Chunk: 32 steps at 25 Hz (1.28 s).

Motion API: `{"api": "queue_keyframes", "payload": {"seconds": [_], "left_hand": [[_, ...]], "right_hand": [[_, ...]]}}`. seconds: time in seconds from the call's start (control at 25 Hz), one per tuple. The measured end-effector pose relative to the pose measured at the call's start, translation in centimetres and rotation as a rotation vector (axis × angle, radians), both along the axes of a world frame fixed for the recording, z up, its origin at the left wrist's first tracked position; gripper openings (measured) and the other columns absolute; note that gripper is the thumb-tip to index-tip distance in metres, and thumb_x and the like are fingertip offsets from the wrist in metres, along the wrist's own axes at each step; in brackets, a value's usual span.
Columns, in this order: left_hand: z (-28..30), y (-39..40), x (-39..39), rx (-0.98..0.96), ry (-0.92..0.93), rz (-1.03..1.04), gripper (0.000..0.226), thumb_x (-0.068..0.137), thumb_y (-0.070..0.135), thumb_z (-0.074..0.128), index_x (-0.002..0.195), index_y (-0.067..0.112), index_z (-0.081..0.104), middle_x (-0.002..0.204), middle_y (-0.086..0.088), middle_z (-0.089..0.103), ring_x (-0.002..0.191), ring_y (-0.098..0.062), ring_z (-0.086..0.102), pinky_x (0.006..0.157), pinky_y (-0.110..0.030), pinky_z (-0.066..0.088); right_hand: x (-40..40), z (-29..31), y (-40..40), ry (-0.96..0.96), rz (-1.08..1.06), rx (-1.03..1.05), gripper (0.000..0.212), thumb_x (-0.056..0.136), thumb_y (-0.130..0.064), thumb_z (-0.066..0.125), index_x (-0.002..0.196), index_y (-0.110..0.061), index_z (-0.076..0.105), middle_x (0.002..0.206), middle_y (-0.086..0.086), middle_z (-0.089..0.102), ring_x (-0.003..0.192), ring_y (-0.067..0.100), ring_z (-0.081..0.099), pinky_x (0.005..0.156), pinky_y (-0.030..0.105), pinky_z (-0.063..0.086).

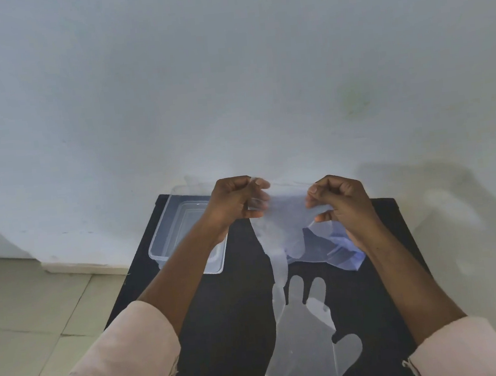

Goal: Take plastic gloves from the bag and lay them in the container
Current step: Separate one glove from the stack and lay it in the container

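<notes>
**Now a glove is stretched between two hands above the black table**

Nearest, pale pink sleeves (pixel 127 360) are pushed back on both forearms, which reach out over a black table (pixel 223 326). On the near part of that table, towards the right, one clear plastic glove (pixel 304 343) lies flat with its fingers pointing away and its thumb out to the right.

Further out, both hands are raised above the table. The left hand (pixel 234 201) is curled, thumb and fingertips pressed together on one top corner of a second thin glove (pixel 278 230). The right hand (pixel 343 200) pinches the other top corner the same way, its remaining fingers bent in. The film hangs down between them, and one of its long fingers trails to just above the flat glove's fingertips.

Behind the hanging glove, on the right, the bluish plastic bag (pixel 338 255) lies on the table, partly hidden by the right wrist. On the far left corner sits the clear rectangular container (pixel 166 235); the left forearm covers part of it. Beyond stands a white wall (pixel 230 83), with pale floor tiles (pixel 25 315) at left.
</notes>
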<state>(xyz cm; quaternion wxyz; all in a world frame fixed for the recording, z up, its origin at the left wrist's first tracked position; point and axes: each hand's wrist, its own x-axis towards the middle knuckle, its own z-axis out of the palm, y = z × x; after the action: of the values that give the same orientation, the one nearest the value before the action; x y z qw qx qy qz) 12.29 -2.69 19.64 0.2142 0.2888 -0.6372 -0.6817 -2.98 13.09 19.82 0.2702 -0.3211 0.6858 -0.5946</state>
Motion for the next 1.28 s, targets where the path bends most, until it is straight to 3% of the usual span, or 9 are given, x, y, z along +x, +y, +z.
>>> {"api": "queue_keyframes", "payload": {"seconds": [0.2, 0.4, 0.64, 0.76, 0.88, 1.0, 1.08, 1.16, 1.28], "left_hand": [[-0.7, -4.9, 1.3, 0.03, 0.008, 0.008, 0.026, 0.096, 0.025, 0.057, 0.097, 0.003, 0.071, 0.086, -0.013, 0.072, 0.079, -0.024, 0.069, 0.075, -0.036, 0.06], [-2.4, -14.5, 2.2, 0.028, -0.069, 0.064, 0.026, 0.095, 0.026, 0.059, 0.095, 0.003, 0.071, 0.082, -0.01, 0.073, 0.074, -0.021, 0.072, 0.077, -0.034, 0.059], [-5.9, -25.8, 1.6, 0.046, -0.18, 0.161, 0.024, 0.093, 0.021, 0.059, 0.1, 0.001, 0.07, 0.084, -0.011, 0.072, 0.077, -0.025, 0.07, 0.084, -0.038, 0.054], [-6.7, -29.1, 1.0, 0.035, -0.146, 0.201, 0.017, 0.091, 0.019, 0.06, 0.09, 0.006, 0.071, 0.079, -0.009, 0.072, 0.07, -0.021, 0.07, 0.079, -0.036, 0.055], [-5.7, -30.0, 0.8, -0.126, -0.042, 0.254, 0.02, 0.092, 0.023, 0.058, 0.079, 0.015, 0.071, 0.082, -0.012, 0.074, 0.078, -0.023, 0.073, 0.076, -0.034, 0.056], [-5.0, -29.2, 1.9, -0.258, 0.123, 0.268, 0.023, 0.095, 0.026, 0.056, 0.084, 0.013, 0.072, 0.084, -0.011, 0.075, 0.087, -0.027, 0.073, 0.079, -0.035, 0.056], [-6.8, -28.3, 3.0, -0.256, 0.162, 0.24, 0.02, 0.094, 0.026, 0.057, 0.084, 0.018, 0.072, 0.083, -0.007, 0.074, 0.089, -0.032, 0.071, 0.081, -0.039, 0.055], [-10.2, -27.1, 4.4, -0.259, 0.101, 0.178, 0.019, 0.095, 0.024, 0.057, 0.082, 0.024, 0.071, 0.084, -0.002, 0.073, 0.087, -0.024, 0.07, 0.082, -0.038, 0.052], [-17.1, -25.5, 6.9, -0.516, -0.135, 0.114, 0.031, 0.093, 0.043, 0.054, 0.086, 0.021, 0.074, 0.104, 0.001, 0.07, 0.102, -0.002, 0.06, 0.085, -0.034, 0.046]], "right_hand": [[1.1, -0.5, -5.6, -0.072, 0.038, 0.011, 0.009, 0.095, -0.009, 0.053, 0.089, -0.004, 0.058, 0.085, 0.01, 0.071, 0.078, 0.018, 0.071, 0.058, 0.026, 0.056], [2.2, -1.9, -16.1, -0.146, -0.006, 0.103, 0.017, 0.091, -0.005, 0.049, 0.078, -0.013, 0.054, 0.085, 0.017, 0.073, 0.076, 0.029, 0.072, 0.066, 0.031, 0.054], [3.0, -6.0, -28.4, -0.041, -0.081, 0.225, 0.013, 0.09, -0.013, 0.048, 0.079, -0.015, 0.052, 0.083, 0.014, 0.075, 0.08, 0.031, 0.073, 0.067, 0.032, 0.054], [3.2, -7.0, -32.4, 0.049, -0.124, 0.201, 0.01, 0.092, -0.012, 0.046, 0.085, -0.011, 0.052, 0.079, 0.011, 0.074, 0.077, 0.025, 0.073, 0.067, 0.033, 0.055], [3.5, -6.5, -34.1, 0.214, -0.189, 0.051, 0.009, 0.092, -0.006, 0.045, 0.085, -0.006, 0.051, 0.078, 0.01, 0.073, 0.075, 0.018, 0.071, 0.07, 0.033, 0.054], [4.9, -5.5, -33.1, 0.391, -0.301, -0.139, 0.01, 0.091, -0.001, 0.045, 0.084, -0.007, 0.05, 0.075, 0.003, 0.069, 0.069, 0.017, 0.066, 0.064, 0.028, 0.048], [6.3, -6.6, -31.5, 0.471, -0.319, -0.142, 0.009, 0.093, -0.001, 0.048, 0.084, -0.004, 0.049, 0.076, 0.005, 0.067, 0.059, 0.017, 0.054, 0.055, 0.024, 0.038], [7.3, -10.0, -29.7, 0.464, -0.259, -0.061, 0.011, 0.095, -0.006, 0.05, 0.085, -0.005, 0.05, 0.082, 0.004, 0.07, 0.057, 0.009, 0.051, 0.054, 0.022, 0.036], [8.3, -16.5, -26.9, 0.522, -0.174, 0.163, 0.016, 0.094, -0.022, 0.051, 0.088, -0.01, 0.06, 0.105, 0.004, 0.069, 0.097, 0.007, 0.06, 0.082, 0.034, 0.048]]}}
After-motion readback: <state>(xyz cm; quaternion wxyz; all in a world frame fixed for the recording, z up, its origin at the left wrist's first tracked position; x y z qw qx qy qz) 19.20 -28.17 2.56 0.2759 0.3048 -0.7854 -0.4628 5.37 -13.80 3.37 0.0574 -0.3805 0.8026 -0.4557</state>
